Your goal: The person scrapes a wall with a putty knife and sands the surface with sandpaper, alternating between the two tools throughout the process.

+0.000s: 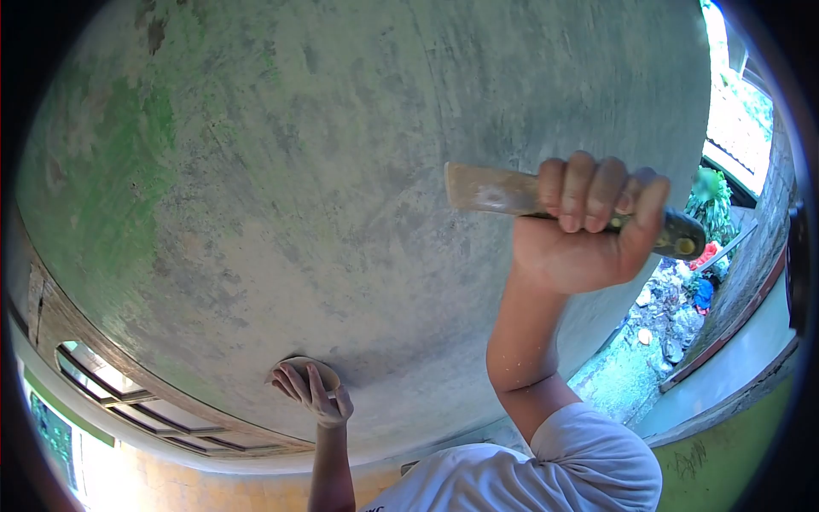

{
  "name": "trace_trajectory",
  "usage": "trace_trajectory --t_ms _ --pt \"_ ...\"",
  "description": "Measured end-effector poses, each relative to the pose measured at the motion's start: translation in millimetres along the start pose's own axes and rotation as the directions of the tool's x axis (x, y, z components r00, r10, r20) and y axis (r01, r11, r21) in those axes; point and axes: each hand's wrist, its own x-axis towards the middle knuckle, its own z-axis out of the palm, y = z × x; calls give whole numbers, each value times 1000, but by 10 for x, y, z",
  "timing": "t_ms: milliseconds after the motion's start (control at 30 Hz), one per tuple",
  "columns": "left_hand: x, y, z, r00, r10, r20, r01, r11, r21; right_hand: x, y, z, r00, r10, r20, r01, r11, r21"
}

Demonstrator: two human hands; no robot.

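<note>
My right hand is raised in front of the wall, fingers wrapped round a putty knife. Its broad, smeared blade points left, and the dark handle end with a pale yellow spot sticks out on the right. Lower down, my left hand grips a small round bowl by its side, close to the wall; what the bowl holds cannot be made out. The wall is patchy grey and whitish, with green paint showing at the left. Whether the blade touches the wall cannot be told.
A wooden window frame with panes runs along the lower left. Past the wall's right edge lie rubble and litter, with a green plant above. A yellow-green wall stands at the lower right.
</note>
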Motion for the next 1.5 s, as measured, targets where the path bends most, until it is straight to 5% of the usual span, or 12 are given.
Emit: trace_trajectory --t_ms 100,167,467,567,767,900,1100,1167,1267,1367,1467,1500 --pt "-15 5 24 1000 -14 -6 14 1000 17 21 4 -60 998 -51 44 47 995 82" --pt "-4 26 38 1000 -17 -12 17 1000 16 -36 228 -12 998 68 10 -69 988 135" --pt "58 61 37 999 43 -14 -41 994 97 -6 96 -26 1000 24 -15 -24 1000 -5" --pt "69 70 37 999 38 -10 -37 993 110 -2 -55 20 999 -47 6 45 989 142" --pt "40 58 33 1000 27 8 -27 994 109 -3 160 -20 999 54 5 -54 998 39" --pt "59 71 27 1000 6 1 -6 996 93 -40 48 -15 997 -57 57 49 991 121" --pt "147 191 -112 996 -56 66 56 998 12 -296 202 -42 925 380 -20 -363 898 248" --pt "217 298 -164 991 -99 87 100 995 -9 -562 21 -134 849 513 125 -528 831 176" --pt "348 403 -213 975 -198 101 201 979 -25 -1219 -321 -523 575 786 227 -813 581 48" --pt "614 490 -260 958 -265 110 273 960 -67 -1891 -833 -857 144 987 70 -955 157 -252" --pt "965 503 -278 952 -284 111 295 950 -101 -2442 -1336 -1093 -208 946 -247 -909 -280 -310" --pt "1079 525 -283 955 -279 105 289 952 -98 -2624 -1491 -1170 -218 941 -259 -909 -293 -296"
